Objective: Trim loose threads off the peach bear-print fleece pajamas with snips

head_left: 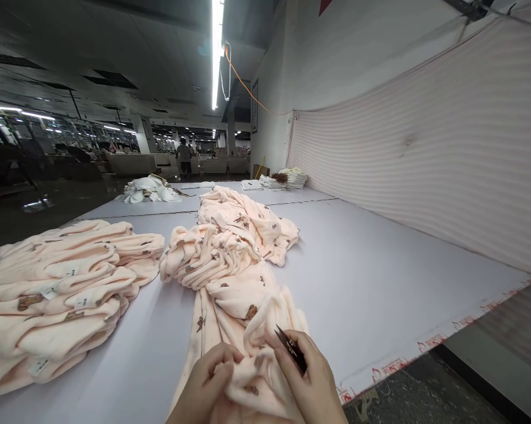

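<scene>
My left hand is closed, pinching the near edge of a peach fleece garment printed with small brown bears. My right hand grips small dark thread snips, their tips pointing up and left at the fabric fold between my hands. The garment runs away from me into a loose heap of the same fabric on the white table.
A stack of folded peach garments with white labels lies at the left. White cloth piles and folded stacks sit at the far end. A striped fabric wall runs along the right. A person stands far off.
</scene>
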A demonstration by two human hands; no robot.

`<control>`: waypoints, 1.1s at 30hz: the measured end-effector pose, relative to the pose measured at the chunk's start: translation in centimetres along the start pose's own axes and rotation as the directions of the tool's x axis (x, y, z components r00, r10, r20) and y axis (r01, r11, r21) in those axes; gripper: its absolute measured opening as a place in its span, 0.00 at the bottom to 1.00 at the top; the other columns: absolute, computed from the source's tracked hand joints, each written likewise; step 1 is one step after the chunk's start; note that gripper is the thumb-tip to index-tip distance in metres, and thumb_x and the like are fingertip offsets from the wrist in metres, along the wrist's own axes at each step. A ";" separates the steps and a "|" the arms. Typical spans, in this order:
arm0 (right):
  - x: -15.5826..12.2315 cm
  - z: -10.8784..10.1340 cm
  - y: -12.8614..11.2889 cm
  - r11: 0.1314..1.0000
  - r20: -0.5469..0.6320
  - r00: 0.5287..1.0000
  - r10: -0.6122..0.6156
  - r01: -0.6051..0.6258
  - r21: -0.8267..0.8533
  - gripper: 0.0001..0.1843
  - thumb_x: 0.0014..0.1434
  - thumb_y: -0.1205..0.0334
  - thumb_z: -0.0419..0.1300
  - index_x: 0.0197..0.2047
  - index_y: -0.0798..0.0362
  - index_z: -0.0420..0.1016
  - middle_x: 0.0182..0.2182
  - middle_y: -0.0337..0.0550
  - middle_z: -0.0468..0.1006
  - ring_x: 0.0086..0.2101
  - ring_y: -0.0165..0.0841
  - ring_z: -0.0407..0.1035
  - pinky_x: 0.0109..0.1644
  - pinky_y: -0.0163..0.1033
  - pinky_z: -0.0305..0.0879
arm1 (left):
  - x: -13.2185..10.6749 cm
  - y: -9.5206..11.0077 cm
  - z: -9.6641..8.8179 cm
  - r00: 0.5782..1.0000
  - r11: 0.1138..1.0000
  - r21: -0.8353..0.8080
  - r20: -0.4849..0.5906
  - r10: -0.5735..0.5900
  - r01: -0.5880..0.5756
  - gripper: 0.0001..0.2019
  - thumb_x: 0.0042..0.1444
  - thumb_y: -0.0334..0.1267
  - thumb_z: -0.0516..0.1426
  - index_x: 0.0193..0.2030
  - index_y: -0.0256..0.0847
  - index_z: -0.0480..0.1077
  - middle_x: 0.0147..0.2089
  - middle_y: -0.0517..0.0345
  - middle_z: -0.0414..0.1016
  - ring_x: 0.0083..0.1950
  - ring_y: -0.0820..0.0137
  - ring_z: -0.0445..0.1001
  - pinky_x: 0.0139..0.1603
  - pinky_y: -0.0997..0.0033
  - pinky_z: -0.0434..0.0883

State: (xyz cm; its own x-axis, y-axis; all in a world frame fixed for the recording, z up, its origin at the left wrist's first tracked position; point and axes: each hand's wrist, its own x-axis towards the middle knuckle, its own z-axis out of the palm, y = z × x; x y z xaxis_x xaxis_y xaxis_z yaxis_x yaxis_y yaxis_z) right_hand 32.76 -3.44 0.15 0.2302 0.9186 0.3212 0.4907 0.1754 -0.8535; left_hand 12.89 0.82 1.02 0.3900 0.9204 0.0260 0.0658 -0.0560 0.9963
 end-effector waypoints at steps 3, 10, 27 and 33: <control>0.9 0.3 -0.3 0.998 0.085 0.996 0.034 -0.038 0.046 0.11 0.59 0.54 0.57 0.43 0.48 0.73 0.39 0.40 0.78 0.40 0.36 0.72 0.43 0.34 0.64 | 1.3 0.1 0.8 0.991 0.993 0.079 -0.101 -0.083 0.092 0.12 0.56 0.46 0.53 0.44 0.45 0.69 0.29 0.63 0.67 0.33 0.66 0.67 0.37 0.69 0.65; 2.9 1.2 -0.1 0.994 0.085 0.991 0.106 -0.106 -0.010 0.10 0.58 0.55 0.58 0.28 0.51 0.72 0.25 0.36 0.74 0.28 0.33 0.67 0.31 0.32 0.57 | 4.4 0.6 2.9 0.997 0.999 0.017 0.052 -0.052 0.051 0.11 0.54 0.39 0.53 0.39 0.40 0.74 0.41 0.53 0.75 0.46 0.61 0.71 0.48 0.66 0.67; 0.6 0.0 1.6 0.994 0.019 0.995 0.097 -0.095 -0.062 0.05 0.56 0.59 0.59 0.36 0.49 0.73 0.32 0.37 0.74 0.34 0.34 0.70 0.38 0.33 0.61 | 6.4 0.6 4.8 0.984 0.910 -0.393 -0.053 -0.167 0.133 0.14 0.53 0.49 0.57 0.31 0.41 0.63 0.24 0.66 0.67 0.25 0.74 0.67 0.27 0.75 0.65; 1.4 0.4 1.2 0.989 -0.005 0.998 -0.057 0.056 -0.137 0.13 0.62 0.58 0.53 0.47 0.48 0.74 0.40 0.42 0.76 0.40 0.35 0.72 0.42 0.34 0.65 | 6.1 0.7 5.4 0.982 0.822 -0.554 -0.043 -0.182 0.128 0.12 0.51 0.45 0.60 0.31 0.40 0.63 0.25 0.66 0.71 0.26 0.75 0.70 0.29 0.77 0.67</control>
State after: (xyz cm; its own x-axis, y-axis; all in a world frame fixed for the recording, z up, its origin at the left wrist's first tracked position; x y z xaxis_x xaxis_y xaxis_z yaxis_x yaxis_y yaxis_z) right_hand 33.32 -1.82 -0.60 0.2058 0.9053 0.3716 0.6131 0.1767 -0.7700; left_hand 20.27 4.33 1.44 0.3314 0.9312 -0.1519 -0.4054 0.2859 0.8683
